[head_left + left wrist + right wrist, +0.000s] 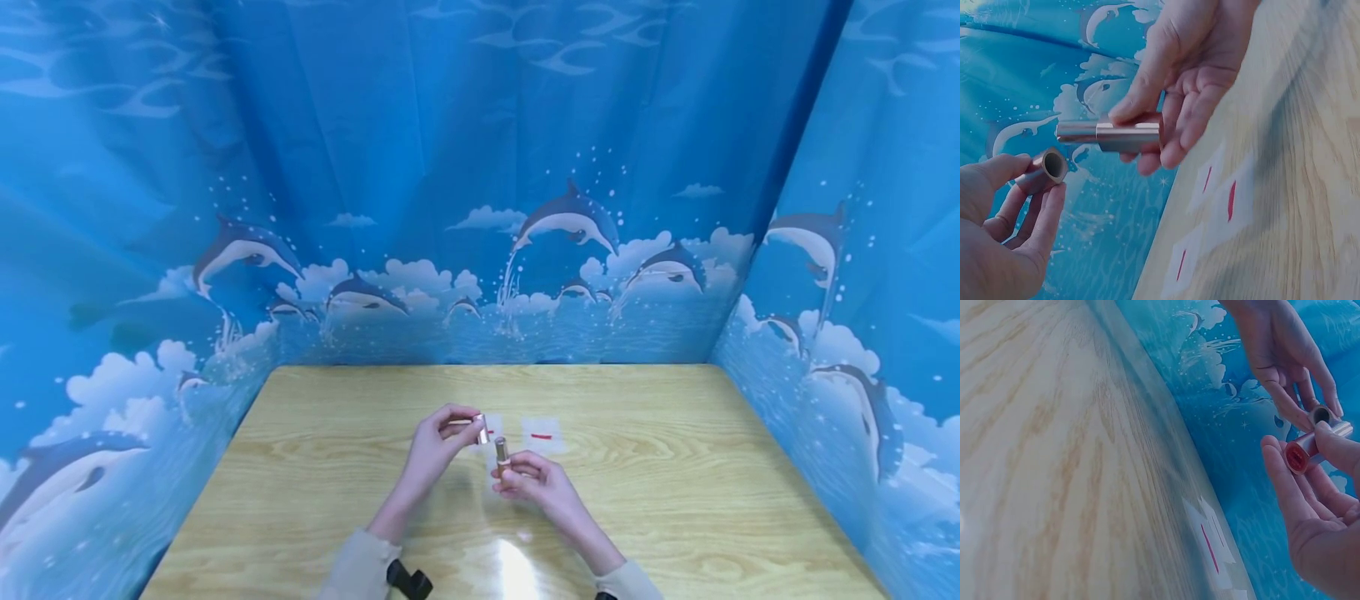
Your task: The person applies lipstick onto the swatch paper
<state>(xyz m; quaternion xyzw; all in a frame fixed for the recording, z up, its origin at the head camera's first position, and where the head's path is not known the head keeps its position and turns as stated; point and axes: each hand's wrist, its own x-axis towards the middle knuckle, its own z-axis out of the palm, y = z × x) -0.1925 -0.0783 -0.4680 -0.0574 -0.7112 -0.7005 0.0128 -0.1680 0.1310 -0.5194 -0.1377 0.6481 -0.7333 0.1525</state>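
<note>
My left hand point(441, 435) pinches a shiny lipstick cap point(1043, 171) between thumb and fingers, its hollow mouth facing the other hand in the left wrist view. The right hand point(543, 486) grips the metallic lipstick tube point(1129, 132) by its wider base, the thumb pressed along its side. The narrower inner sleeve of the tube points away from the palm, and no lipstick colour shows above it. In the right wrist view a round red label point(1297, 459) marks the tube's bottom end. Cap and tube are held apart above the table.
White paper pieces with red streaks lie on the wood-grain table point(315, 467); one paper point(551, 446) is right of the hands, others sit behind and beneath them. Blue dolphin-print curtains point(420, 167) stand around the table's back and sides.
</note>
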